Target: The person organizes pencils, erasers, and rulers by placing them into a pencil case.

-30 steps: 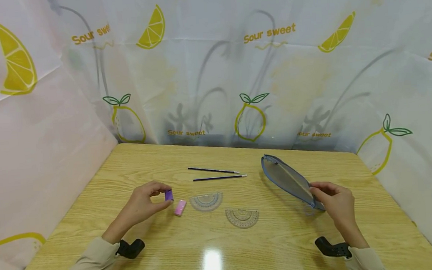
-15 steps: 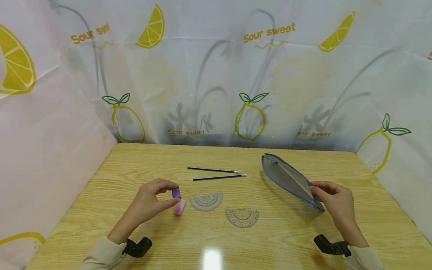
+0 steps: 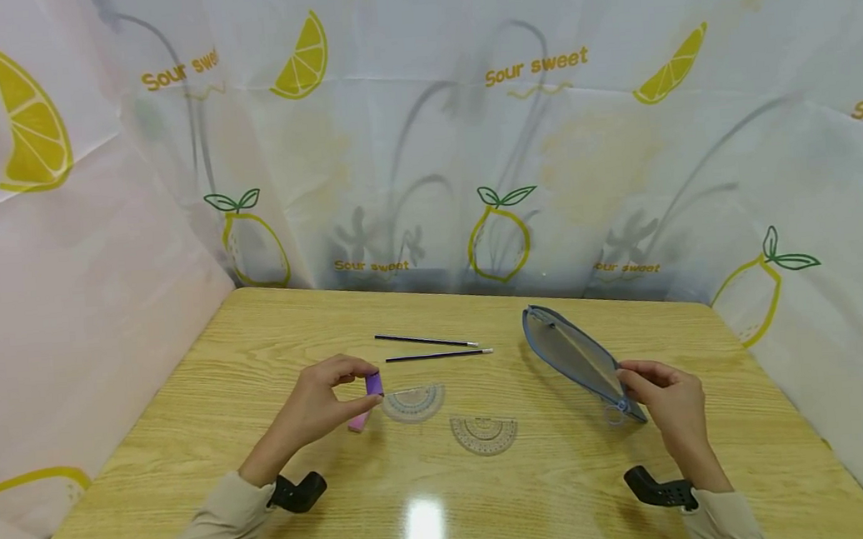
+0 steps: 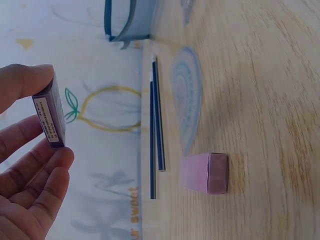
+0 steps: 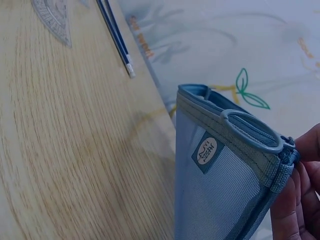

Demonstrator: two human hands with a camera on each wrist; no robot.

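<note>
My left hand (image 3: 328, 400) pinches a purple eraser (image 3: 374, 384) between thumb and fingers, holding it above the table; a printed label shows on the eraser's side in the left wrist view. Below it lies a pink eraser (image 4: 205, 173), partly hidden by the hand in the head view. My right hand (image 3: 669, 395) grips one end of a blue mesh zip pouch (image 5: 225, 170) at its zipped edge. The pouch stands tilted with its top gaping, and a ring (image 5: 252, 132) hangs by the zipper.
Two clear protractors, one (image 3: 414, 403) close to the left hand and another (image 3: 485, 434) nearer the front, lie flat mid-table. Behind them are two dark pencils (image 3: 427, 340) with white ends. A printed curtain (image 3: 392, 139) borders the wooden table (image 3: 329, 527).
My left hand has moved right with the purple eraser, passing over the pink eraser toward the nearer protractor. The right hand and the pouch have stayed almost still.
</note>
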